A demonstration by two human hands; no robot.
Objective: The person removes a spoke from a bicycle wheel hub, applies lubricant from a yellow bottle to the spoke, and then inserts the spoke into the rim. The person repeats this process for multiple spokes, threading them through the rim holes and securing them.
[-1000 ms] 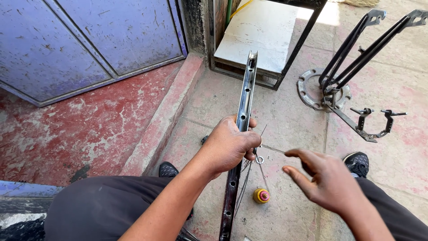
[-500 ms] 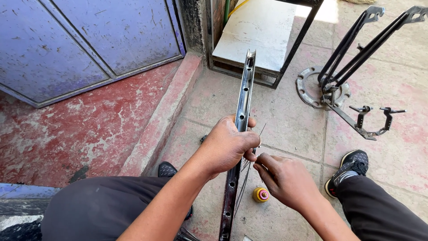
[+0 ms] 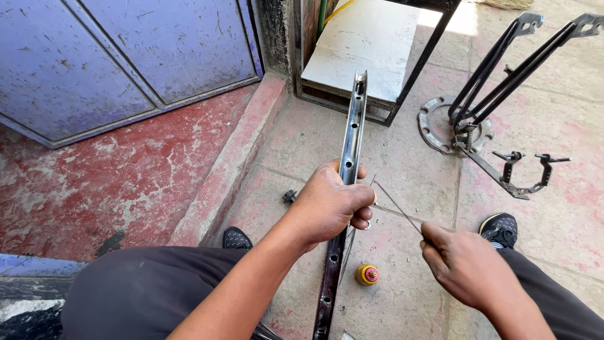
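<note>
Step in hand: a thin spoke [image 3: 396, 204] is being brought to a hole in the wheel rim [image 3: 347, 189]; it looks like the spoke is being fitted into the rim.
Next move: judged from this moment, the bent tip of the spoke needs to be lined up with one small hole, so a steady rim and a careful, small push are called for.
Left hand [image 3: 330, 204]: it is closed around the rim near its middle. The fingers are wrapped tight and the thumb is pressed on the far side. The rim is held upright on its edge.
Right hand [image 3: 465, 267]: the near end of the spoke is pinched between the thumb and the first fingers. The other fingers are curled in. Nothing else is touched by it.
Rim: it is a dark metal hoop with a row of round holes. It is seen edge-on, between the knees, above the stone floor [image 3: 402, 157].
Spoke: its far tip is just beside the left hand's fingers; whether it touches the rim cannot be told.
Nearby: a small yellow cap [image 3: 367, 274] is lying on the floor just beside the rim. A black metal stand [image 3: 497, 113] is set well apart, at the right.
</note>
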